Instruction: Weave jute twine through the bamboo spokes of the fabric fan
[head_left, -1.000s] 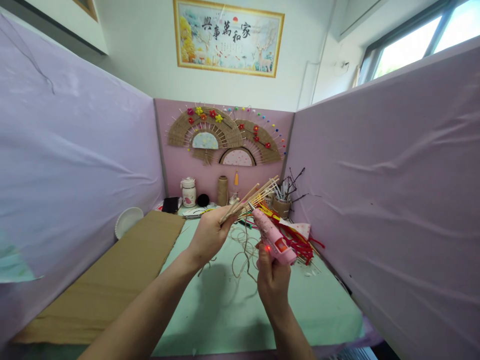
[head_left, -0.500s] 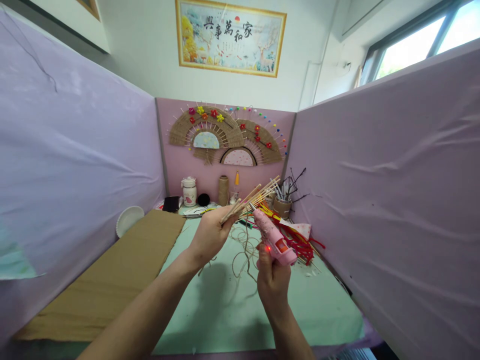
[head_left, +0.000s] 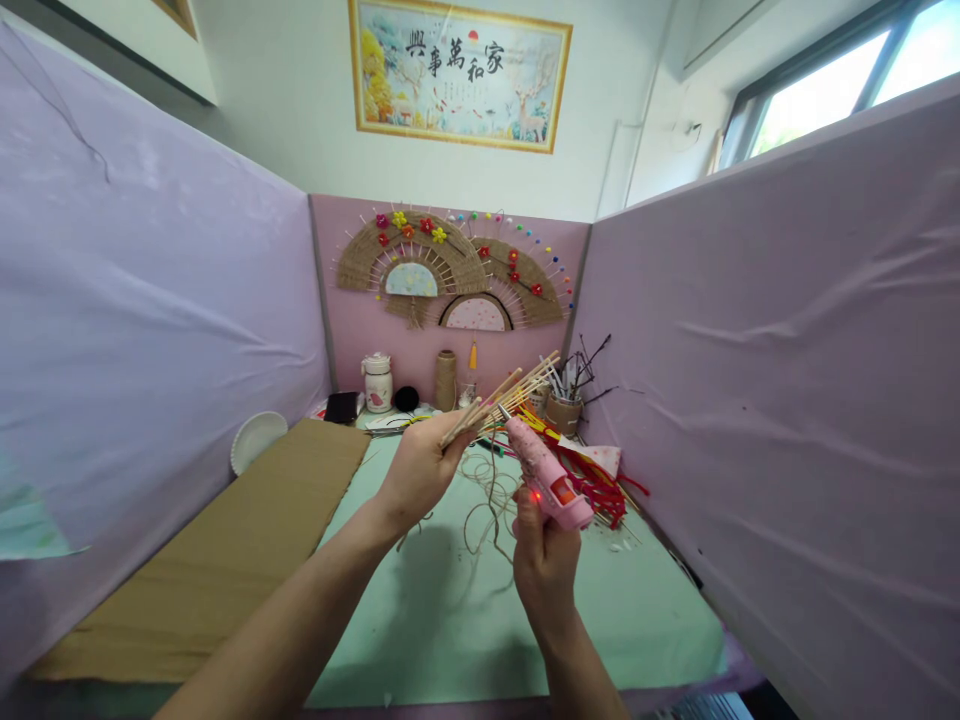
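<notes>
- In the head view, the sticks (head_left: 534, 377) were held splayed above the table (head_left: 630, 620), their near ends gripped by the closed left hand (head_left: 422, 463).
- The glue gun (head_left: 553, 478) was grasped around its handle by the right hand (head_left: 547, 560), its nozzle (head_left: 504, 411) aimed up at the sticks; whether they were touched by it could not be told.
- For a neat bond, it was judged best that the bundle be held steady and only a small bead be squeezed onto the chosen stick.
- The left hand was best held clear of the nozzle, and the twine (head_left: 493, 492) below guarded from drips.
</notes>
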